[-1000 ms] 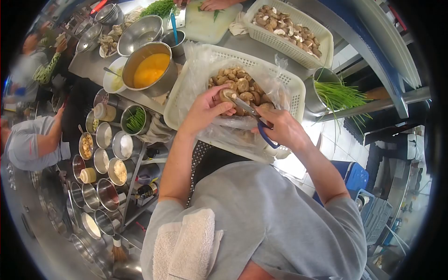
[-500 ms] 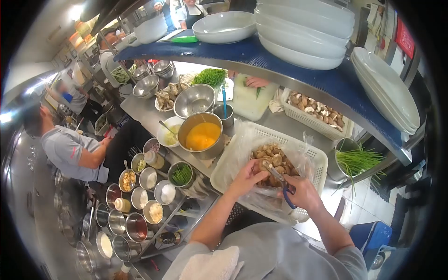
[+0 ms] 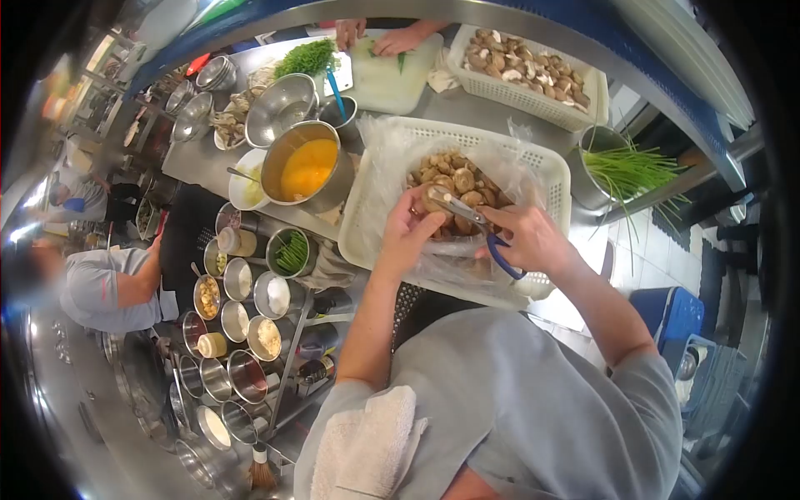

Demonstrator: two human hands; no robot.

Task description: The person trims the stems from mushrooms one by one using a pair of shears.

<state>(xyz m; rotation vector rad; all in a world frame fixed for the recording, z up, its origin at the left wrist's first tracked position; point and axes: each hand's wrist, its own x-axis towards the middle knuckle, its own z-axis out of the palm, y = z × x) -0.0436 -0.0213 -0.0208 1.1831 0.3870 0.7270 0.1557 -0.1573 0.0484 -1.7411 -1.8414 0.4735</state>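
Brown round-capped mushroom [image 3: 434,200]: pinched in left grip [image 3: 410,227], over heaped mushrooms [image 3: 463,178] in a clear plastic bag [image 3: 390,148] (white perforated plastic basket [image 3: 553,172] around it). Right grip [image 3: 525,239] closed on blue-handled metal scissors [image 3: 503,254], blades at the pale stem [image 3: 447,199].

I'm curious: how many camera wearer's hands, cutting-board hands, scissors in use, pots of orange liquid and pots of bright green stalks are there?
Wearer's hands: 2, left hand and right hand
Cutting-board hands: 2
Scissors: 1
Orange-liquid pot: 1
Green-stalk pots: 2, large pot and small pot
Total: 8
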